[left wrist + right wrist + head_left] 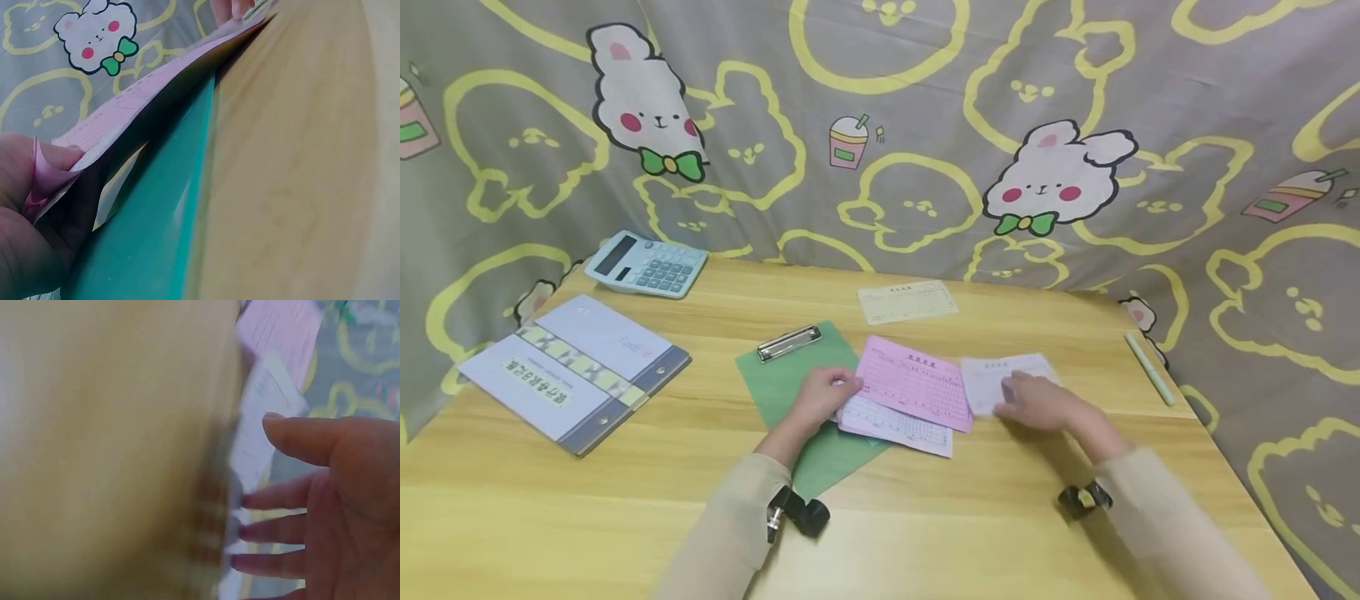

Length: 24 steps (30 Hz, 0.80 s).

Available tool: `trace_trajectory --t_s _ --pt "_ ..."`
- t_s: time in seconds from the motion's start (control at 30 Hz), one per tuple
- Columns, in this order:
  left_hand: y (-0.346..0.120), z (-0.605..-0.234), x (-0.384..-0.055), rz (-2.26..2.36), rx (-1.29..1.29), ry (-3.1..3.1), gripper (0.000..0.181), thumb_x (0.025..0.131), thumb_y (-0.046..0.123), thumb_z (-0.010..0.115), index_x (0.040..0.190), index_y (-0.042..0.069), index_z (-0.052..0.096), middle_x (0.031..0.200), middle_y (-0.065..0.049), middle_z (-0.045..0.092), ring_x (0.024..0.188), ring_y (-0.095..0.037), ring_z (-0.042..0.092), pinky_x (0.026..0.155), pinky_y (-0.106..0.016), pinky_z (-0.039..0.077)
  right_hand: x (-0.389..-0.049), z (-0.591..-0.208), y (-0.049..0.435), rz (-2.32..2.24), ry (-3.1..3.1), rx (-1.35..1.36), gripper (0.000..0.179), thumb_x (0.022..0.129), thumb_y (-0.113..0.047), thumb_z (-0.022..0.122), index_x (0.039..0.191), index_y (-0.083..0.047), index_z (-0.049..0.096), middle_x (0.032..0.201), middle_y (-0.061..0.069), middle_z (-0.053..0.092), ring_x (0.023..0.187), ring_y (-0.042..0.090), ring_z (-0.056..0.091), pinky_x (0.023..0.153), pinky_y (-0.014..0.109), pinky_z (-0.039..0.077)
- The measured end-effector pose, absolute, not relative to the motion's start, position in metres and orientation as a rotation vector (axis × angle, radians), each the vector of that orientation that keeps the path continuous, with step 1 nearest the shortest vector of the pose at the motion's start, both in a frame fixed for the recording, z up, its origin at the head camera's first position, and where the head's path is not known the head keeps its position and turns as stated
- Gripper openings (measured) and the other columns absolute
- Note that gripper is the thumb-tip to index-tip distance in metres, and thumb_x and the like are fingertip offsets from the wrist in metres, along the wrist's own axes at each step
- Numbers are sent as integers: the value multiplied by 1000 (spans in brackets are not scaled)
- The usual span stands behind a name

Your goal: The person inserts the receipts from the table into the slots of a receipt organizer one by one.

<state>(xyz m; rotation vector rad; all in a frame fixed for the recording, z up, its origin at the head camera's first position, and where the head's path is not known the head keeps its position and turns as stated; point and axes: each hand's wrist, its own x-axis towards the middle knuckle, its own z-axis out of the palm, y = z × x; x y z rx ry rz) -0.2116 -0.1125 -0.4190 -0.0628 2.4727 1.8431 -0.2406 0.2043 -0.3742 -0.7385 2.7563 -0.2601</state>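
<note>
My left hand (pixel 826 398) pinches the left edge of a small stack of printed forms, a pink form (pixel 913 383) over a white form (pixel 902 431). In the left wrist view the pink sheet (pixel 134 103) curls at the thumb, and the stack is lifted a little over the green clipboard (pixel 140 231). My right hand (pixel 1041 404) lies over a white slip (pixel 988 379) beside the pink form. The right wrist view shows its fingers fairly straight, their tips at the slip (pixel 265 403), with the thumb apart. That view is blurred.
A cream slip (pixel 910 302) lies farther back on the wooden table (pixel 970 517). At the left are a blue calculator (pixel 647 265) and a pale binder-like book (pixel 576 367). A light green pen (pixel 1150 369) lies by the right edge. A patterned curtain (pixel 917 108) hangs behind.
</note>
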Motion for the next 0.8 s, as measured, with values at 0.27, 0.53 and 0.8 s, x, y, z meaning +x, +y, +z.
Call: trace_trajectory --t_s 0.27,0.53,0.8 --pt "-119 -419 -209 1835 -77 2482 14 79 13 61 78 -1 62 71 -6 56 55 -14 51 46 -24 42 -320 -385 214 -332 2858 -479 27 83 -10 42 87 16 44 86 29 45 82 41 46 77 48 36" --pt "-109 -427 -199 1810 -5 2441 16 79 15 59 77 0 62 66 -4 55 50 -11 50 44 -23 41 -340 -403 223 -457 2976 -167 26 81 -10 43 82 16 44 80 29 47 77 40 47 74 46 39" --pt "-113 -423 -202 1813 13 2480 15 79 15 59 75 0 61 61 -2 54 45 -9 46 39 -21 38 -348 -400 214 -493 2983 -340 24 83 -16 39 75 6 48 71 19 46 70 34 47 65 41 39"
